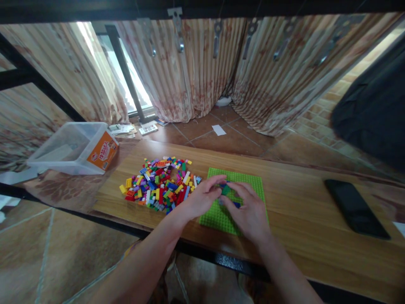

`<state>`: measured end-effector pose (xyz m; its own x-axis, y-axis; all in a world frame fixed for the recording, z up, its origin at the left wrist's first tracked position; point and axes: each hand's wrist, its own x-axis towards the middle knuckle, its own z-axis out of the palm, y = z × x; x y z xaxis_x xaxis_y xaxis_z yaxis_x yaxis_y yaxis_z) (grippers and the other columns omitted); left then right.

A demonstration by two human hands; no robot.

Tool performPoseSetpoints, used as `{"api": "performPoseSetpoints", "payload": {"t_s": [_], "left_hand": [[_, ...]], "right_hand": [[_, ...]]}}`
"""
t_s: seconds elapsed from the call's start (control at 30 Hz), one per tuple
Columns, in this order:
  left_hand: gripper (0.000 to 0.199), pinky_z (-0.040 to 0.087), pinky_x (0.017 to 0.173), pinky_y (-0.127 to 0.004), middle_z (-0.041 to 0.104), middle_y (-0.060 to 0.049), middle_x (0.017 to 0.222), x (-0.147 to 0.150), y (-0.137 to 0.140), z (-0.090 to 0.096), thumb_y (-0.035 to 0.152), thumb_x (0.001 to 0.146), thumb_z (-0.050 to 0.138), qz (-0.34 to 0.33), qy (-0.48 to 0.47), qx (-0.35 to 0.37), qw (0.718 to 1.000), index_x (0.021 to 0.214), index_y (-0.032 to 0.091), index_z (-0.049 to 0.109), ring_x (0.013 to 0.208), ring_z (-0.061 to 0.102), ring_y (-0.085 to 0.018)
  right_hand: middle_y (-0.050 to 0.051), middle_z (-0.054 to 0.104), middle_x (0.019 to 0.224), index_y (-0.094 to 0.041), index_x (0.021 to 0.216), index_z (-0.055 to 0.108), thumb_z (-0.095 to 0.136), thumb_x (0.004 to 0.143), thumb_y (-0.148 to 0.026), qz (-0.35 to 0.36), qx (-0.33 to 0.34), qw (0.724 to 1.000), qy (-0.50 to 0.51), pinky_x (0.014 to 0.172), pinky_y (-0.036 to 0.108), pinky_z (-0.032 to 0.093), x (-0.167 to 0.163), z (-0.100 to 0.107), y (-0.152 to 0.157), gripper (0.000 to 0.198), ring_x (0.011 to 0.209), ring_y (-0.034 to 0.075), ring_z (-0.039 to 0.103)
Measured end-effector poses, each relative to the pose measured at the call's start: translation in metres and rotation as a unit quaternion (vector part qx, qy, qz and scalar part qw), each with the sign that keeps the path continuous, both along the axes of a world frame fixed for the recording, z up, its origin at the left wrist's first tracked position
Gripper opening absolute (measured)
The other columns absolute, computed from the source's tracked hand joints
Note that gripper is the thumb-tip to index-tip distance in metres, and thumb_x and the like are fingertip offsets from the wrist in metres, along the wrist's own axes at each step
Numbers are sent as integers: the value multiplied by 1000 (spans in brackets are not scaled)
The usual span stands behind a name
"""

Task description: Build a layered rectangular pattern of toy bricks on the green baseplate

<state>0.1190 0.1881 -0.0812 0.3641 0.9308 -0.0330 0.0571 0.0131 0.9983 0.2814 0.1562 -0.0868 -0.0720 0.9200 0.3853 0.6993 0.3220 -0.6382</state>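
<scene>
A bright green baseplate (213, 221) lies on the wooden board, and both my hands are over its middle. A darker green toy brick (225, 190) sits between my fingertips, with a bit of blue just above it. My left hand (207, 194) closes on the brick from the left, thumb and fingers pressed together. From the right, my right hand (248, 207) grips the same brick between thumb and fingers. A dark blue brick (236, 204) shows on the baseplate under my right hand. My fingers hide part of the bricks there.
A heap of mixed coloured bricks (158, 185) lies left of the baseplate. Farther left stands a clear plastic box (76, 164) with an orange label. A black phone (356, 209) rests on the board at the right. Curtains (202, 76) hang behind.
</scene>
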Motion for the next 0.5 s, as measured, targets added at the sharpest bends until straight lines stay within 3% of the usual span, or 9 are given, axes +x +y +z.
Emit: {"api": "performPoseSetpoints", "payload": {"t_s": [0.1,0.17,0.3,0.5], "left_hand": [[36,50,98,-35,68,-10,121,-1,3,-3,12,86,53,5,47,18,999,120,15,63,110,64,-20],[33,52,93,-34,70,-10,114,-1,5,-7,13,85,54,12,91,38,995,117,14,65,103,66,-19],[34,54,85,-31,71,-10,111,1,5,-13,14,85,54,17,147,79,986,117,14,65,95,66,-19],[34,53,78,-29,72,-9,109,1,6,-13,17,86,52,24,205,113,972,118,15,65,87,66,-17]], "right_hand": [[7,66,101,-20,111,68,63,84,-43,-57,-51,997,18,71,35,53,31,1,3,36,74,17,62],[5,66,92,-21,109,69,63,82,-45,-78,-81,994,17,68,34,52,50,-2,4,37,70,17,61],[4,67,83,-20,107,70,63,80,-41,-54,-132,990,-3,67,34,51,69,-11,4,35,67,17,62],[4,70,86,-21,107,70,63,78,-36,-4,-183,983,-6,68,33,50,66,-8,1,33,70,17,64]]}}
